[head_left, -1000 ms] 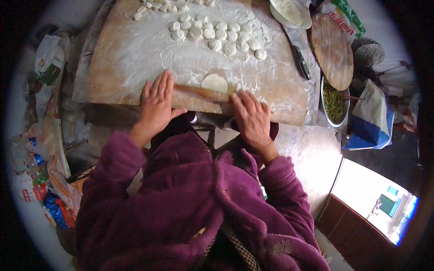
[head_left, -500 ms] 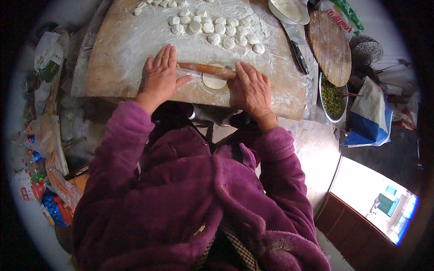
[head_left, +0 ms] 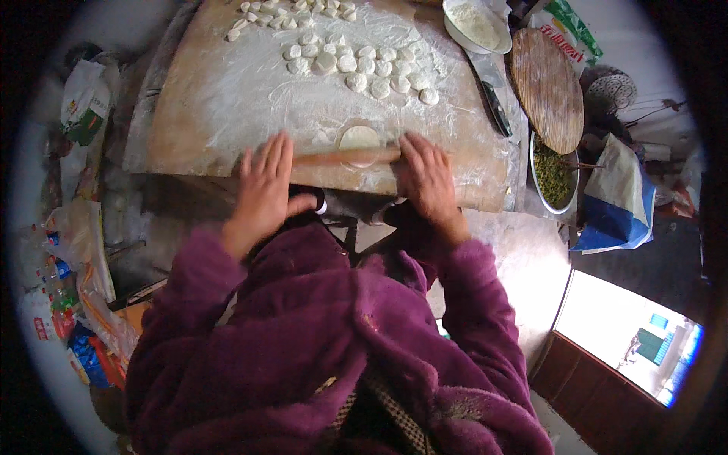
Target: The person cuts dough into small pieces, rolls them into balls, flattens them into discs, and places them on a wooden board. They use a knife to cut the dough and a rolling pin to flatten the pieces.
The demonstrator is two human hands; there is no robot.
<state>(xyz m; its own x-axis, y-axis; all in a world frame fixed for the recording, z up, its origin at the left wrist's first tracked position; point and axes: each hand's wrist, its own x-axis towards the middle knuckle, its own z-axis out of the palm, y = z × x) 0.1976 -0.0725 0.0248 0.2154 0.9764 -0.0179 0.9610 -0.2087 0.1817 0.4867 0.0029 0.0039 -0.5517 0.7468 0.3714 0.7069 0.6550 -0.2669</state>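
A wooden rolling pin (head_left: 322, 158) lies across the near part of a floured wooden board (head_left: 227, 121). It covers the near edge of a flat round dough wrapper (head_left: 359, 137). My left hand (head_left: 264, 182) is at the pin's left end, fingers stretched out and blurred by motion. My right hand (head_left: 428, 178) rests over the right end with its fingers extended and flat, hiding the tip. Both hands are open, pressing on the pin rather than wrapped round it. Beyond the wrapper, several small flattened dough pieces (head_left: 365, 65) lie scattered in flour.
At the board's right lies a knife (head_left: 494, 106) with a black handle, below a white bowl of flour (head_left: 485, 47). A round slatted lid (head_left: 550, 91) leans over a bowl of chopped green filling (head_left: 535, 167). Plastic bags (head_left: 83, 102) and packages crowd the left side.
Both hands have drawn back toward me, and the rolling pin has rolled from the wrapper's far part to its near edge. The whole view has shifted slightly.
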